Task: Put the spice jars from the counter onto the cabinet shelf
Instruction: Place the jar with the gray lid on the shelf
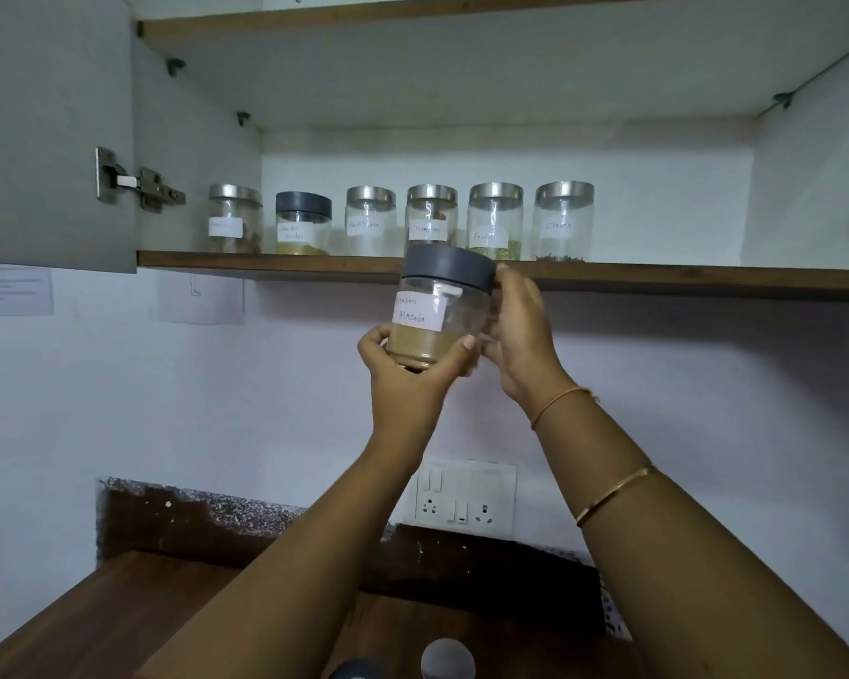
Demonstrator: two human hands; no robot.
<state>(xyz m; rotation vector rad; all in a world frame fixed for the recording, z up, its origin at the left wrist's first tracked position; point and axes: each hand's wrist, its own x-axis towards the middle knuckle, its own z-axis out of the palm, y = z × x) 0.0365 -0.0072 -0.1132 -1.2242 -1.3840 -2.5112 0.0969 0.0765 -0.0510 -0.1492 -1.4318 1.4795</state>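
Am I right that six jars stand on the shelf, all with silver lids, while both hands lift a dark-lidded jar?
Not quite. The head view shows six jars on the shelf, but the second jar from the left has a dark lid; the other five are silver. The rest holds: the left hand and right hand lift the dark-lidded jar.

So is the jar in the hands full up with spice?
No, partly full. The held jar has brown powder only in its bottom part; clear glass shows above it.
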